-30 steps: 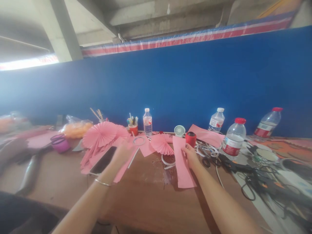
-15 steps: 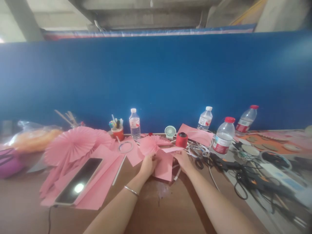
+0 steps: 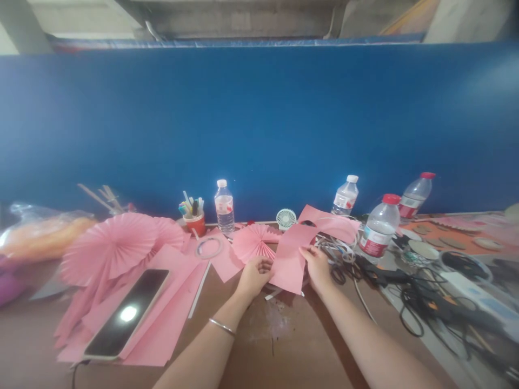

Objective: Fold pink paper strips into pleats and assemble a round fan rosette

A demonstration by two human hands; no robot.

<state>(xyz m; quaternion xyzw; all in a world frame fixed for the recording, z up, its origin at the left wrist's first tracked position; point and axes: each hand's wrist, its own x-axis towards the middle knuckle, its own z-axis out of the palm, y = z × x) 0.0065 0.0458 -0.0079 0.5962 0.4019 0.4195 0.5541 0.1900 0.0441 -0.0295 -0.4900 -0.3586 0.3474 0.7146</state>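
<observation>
A sheet of pink paper (image 3: 291, 259) is held slightly raised and tilted between my two hands over the brown table. My right hand (image 3: 317, 267) pinches its right edge between thumb and fingers. At its lower left edge is my left hand (image 3: 255, 276), fingers curled and closed on the paper; their tips are partly hidden. Just behind lies a pleated pink paper fan (image 3: 253, 241), opened into part of a circle. Another flat pink sheet (image 3: 221, 256) lies left of the fan, with a clear ring-shaped roll (image 3: 209, 247) near it.
Leftward are large pleated pink fans (image 3: 111, 246), stacked pink sheets and a phone (image 3: 128, 313). A pen cup (image 3: 194, 222), a water bottle (image 3: 224, 208) and a small fan (image 3: 286, 218) stand behind. To the right are several bottles, tangled cables (image 3: 336, 248) and a power strip (image 3: 478, 300).
The pink sheet has been lifted and turned, and it now covers most of the red container behind it. My right hand has shifted slightly right. The whole view has moved a little.
</observation>
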